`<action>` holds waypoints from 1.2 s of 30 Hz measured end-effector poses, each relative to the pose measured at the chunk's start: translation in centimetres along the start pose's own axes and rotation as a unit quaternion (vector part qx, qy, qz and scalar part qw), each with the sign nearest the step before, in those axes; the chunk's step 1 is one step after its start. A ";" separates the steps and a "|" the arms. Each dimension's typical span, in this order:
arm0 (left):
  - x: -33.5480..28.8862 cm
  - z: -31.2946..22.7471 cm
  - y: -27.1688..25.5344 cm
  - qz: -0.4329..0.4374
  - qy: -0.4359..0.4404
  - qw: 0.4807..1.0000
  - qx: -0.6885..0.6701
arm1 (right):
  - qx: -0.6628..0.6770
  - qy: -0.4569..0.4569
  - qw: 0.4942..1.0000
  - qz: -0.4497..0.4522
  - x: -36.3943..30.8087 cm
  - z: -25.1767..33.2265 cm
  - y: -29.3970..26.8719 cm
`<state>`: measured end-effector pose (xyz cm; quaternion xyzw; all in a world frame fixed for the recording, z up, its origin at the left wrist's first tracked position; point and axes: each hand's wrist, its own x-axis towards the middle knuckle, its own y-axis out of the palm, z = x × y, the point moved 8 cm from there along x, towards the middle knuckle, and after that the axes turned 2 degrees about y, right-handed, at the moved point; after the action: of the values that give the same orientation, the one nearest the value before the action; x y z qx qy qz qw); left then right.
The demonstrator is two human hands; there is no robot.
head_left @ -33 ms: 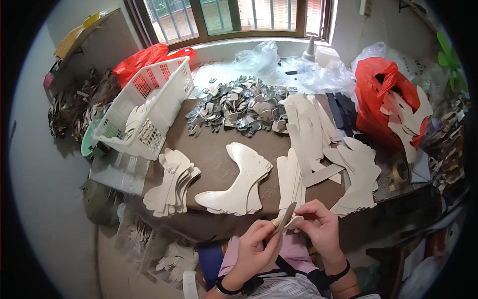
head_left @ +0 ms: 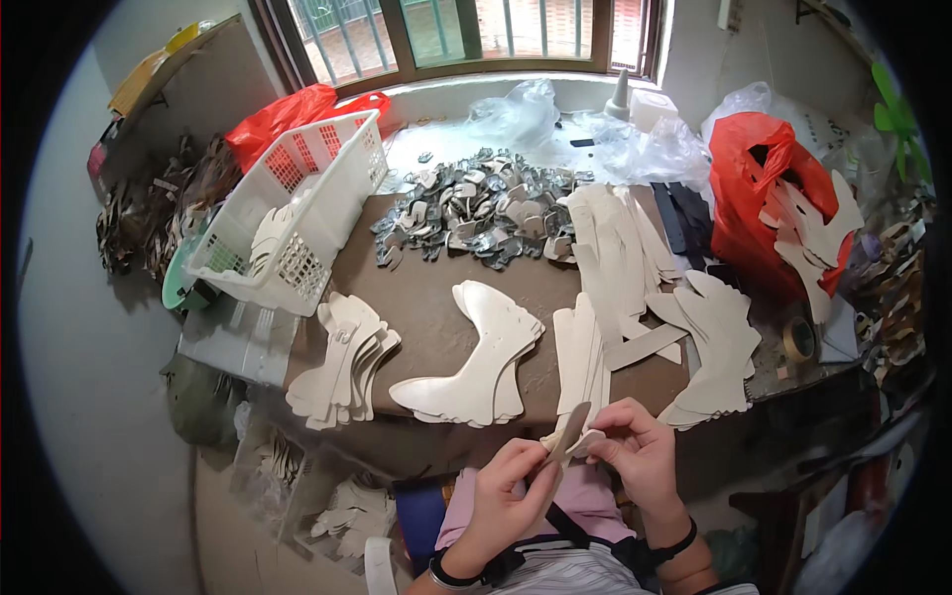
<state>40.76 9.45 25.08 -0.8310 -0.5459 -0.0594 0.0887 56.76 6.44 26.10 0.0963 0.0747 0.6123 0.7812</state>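
Observation:
Close to my lap, just off the table's near edge, my left hand (head_left: 514,486) pinches a narrow strip (head_left: 572,428) with a grey-brown face, tip pointing up. My right hand (head_left: 640,451) grips a small pale piece with a rounded end (head_left: 587,443) between thumb and fingertips. The two pieces meet or overlap between my hands; their join is hard to make out. Beyond them lies a stack of long cream strips (head_left: 577,352). Curved cream shoe-upper pieces (head_left: 481,367) form a stack left of that, with more stacked pieces (head_left: 709,347) at the right.
Another cut-piece stack (head_left: 347,362) lies at left, below a white basket (head_left: 297,238). A heap of small dark-and-pale pieces (head_left: 486,213) covers the table's middle back. Red bags (head_left: 759,198) and a tape roll (head_left: 797,340) are at right; crates (head_left: 332,506) stand below left.

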 end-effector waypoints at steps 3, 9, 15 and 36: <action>-0.7 0.3 -0.6 0.003 0.015 0.999 0.039 | 0.048 -0.008 0.999 0.008 -0.8 -0.4 0.5; -1.2 -0.9 -0.6 0.036 -0.006 0.998 0.057 | 0.059 -0.018 0.998 -0.013 -1.1 -0.6 1.1; -1.5 -1.4 -1.2 0.019 0.048 0.997 0.053 | 0.040 0.013 0.999 0.003 -1.3 -1.0 1.7; -1.3 -2.5 -2.1 0.010 0.109 0.992 0.062 | 0.073 0.044 0.996 0.039 -1.6 -1.3 3.6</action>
<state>38.30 8.54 27.39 -0.8179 -0.5270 -0.1152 0.1998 52.63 5.83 25.68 0.1291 0.1499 0.6388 0.7435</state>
